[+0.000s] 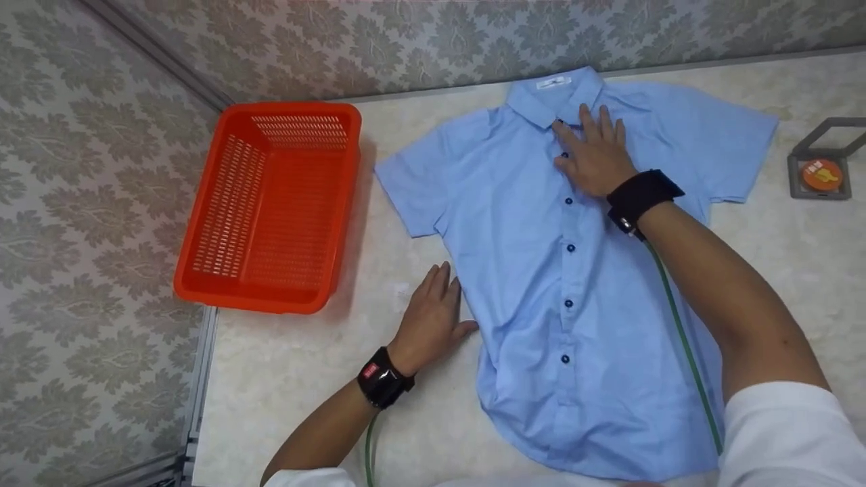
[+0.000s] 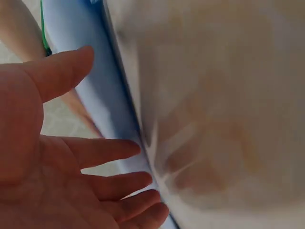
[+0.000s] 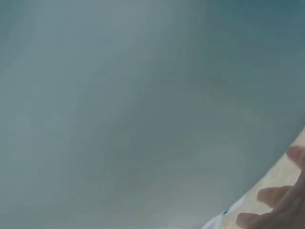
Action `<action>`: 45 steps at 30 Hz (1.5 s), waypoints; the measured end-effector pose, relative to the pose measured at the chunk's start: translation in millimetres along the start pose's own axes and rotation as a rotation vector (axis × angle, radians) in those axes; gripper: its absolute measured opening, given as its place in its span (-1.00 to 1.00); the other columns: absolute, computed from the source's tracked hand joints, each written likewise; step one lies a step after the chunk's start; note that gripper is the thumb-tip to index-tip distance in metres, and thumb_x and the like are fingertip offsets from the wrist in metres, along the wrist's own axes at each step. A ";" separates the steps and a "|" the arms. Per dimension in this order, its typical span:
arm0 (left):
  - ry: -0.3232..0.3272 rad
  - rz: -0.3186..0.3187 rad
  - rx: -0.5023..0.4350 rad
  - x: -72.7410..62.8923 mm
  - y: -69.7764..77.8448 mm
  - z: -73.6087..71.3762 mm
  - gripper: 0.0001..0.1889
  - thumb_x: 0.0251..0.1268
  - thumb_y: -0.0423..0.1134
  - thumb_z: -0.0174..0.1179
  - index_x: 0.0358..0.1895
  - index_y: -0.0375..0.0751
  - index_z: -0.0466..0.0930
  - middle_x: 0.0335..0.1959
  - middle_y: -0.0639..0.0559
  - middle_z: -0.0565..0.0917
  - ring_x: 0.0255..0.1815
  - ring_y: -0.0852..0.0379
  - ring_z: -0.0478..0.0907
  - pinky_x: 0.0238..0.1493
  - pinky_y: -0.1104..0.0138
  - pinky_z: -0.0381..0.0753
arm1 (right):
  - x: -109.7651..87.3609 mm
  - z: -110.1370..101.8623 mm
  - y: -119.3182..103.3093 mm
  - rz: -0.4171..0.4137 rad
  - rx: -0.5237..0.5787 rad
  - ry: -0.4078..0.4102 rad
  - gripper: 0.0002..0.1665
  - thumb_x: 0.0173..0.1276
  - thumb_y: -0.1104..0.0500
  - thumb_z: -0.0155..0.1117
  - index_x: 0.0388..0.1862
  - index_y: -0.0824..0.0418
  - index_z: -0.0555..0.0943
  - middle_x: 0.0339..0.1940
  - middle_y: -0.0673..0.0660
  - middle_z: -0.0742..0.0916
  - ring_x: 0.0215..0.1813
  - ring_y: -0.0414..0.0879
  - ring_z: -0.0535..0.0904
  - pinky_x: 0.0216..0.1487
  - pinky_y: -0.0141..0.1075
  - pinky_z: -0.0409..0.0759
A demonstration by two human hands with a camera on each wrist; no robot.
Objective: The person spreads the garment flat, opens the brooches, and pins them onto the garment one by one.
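Observation:
A light blue short-sleeved shirt (image 1: pixel 514 270) with dark buttons lies face up on the table (image 1: pixel 284 392), its collar at the far side. My right hand (image 1: pixel 599 155) rests with spread fingers on the chest just below the collar, by the button strip. Beside the shirt's left edge, my left hand (image 1: pixel 429 318) lies on or just over the table, fingers extended and holding nothing. The left wrist view shows that hand (image 2: pixel 90 176) with the palm visible and fingers apart. In the right wrist view, blurred blue cloth (image 3: pixel 133 114) fills most of the picture.
An orange-red plastic basket (image 1: pixel 328 270) stands at the table's left, with nothing in it. At the right is a small grey frame-like case (image 1: pixel 818 193) with an orange round piece inside. Patterned wall panels (image 1: pixel 419 47) border the back and left. Green cables (image 1: pixel 676 314) run from both wristbands.

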State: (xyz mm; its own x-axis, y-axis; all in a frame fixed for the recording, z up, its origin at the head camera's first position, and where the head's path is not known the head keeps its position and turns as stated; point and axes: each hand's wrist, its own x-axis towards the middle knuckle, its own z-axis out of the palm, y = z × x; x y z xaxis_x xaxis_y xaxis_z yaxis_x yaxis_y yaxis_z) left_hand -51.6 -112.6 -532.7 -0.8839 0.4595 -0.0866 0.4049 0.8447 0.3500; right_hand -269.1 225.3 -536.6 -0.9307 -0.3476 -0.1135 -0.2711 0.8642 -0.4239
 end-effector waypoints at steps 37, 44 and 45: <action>-0.227 -0.203 -1.339 -6.5 -1.1 13.7 -0.28 0.32 -0.40 0.27 0.41 -0.17 0.02 -0.02 -0.18 0.64 -0.11 0.04 0.62 -0.10 0.31 0.56 | 7.6 3.4 -12.4 0.020 -0.142 -0.162 -0.24 0.64 -0.16 -0.17 0.67 0.05 -0.02 0.60 0.51 -0.10 0.48 0.67 -0.30 0.37 0.50 -0.19; -0.306 -0.237 -1.205 -26.6 -11.2 7.8 0.01 0.22 -0.27 0.42 0.59 -0.14 -0.13 -0.05 -0.17 0.73 0.00 0.01 0.69 0.07 0.28 0.58 | 8.8 2.8 -10.9 0.022 -0.144 -0.168 -0.24 0.64 -0.17 -0.19 0.68 0.03 -0.04 0.60 0.51 -0.11 0.48 0.66 -0.31 0.38 0.49 -0.19; -0.314 -0.237 -1.183 -28.7 -11.8 6.9 0.02 0.21 -0.25 0.43 0.60 -0.16 -0.12 -0.06 -0.15 0.74 0.00 0.02 0.69 0.07 0.28 0.57 | 8.7 2.7 -11.2 0.021 -0.144 -0.168 -0.23 0.64 -0.17 -0.18 0.68 0.04 -0.04 0.60 0.51 -0.11 0.48 0.66 -0.31 0.37 0.49 -0.19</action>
State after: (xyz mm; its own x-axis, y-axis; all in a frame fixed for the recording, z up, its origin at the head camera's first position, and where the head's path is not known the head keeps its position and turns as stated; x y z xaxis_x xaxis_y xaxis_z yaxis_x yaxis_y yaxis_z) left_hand -29.4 -133.9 -540.8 -0.7463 0.5130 -0.4241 -0.3594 0.2256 0.9055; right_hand -273.5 211.6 -535.2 -0.8859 -0.3739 -0.2744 -0.2951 0.9109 -0.2884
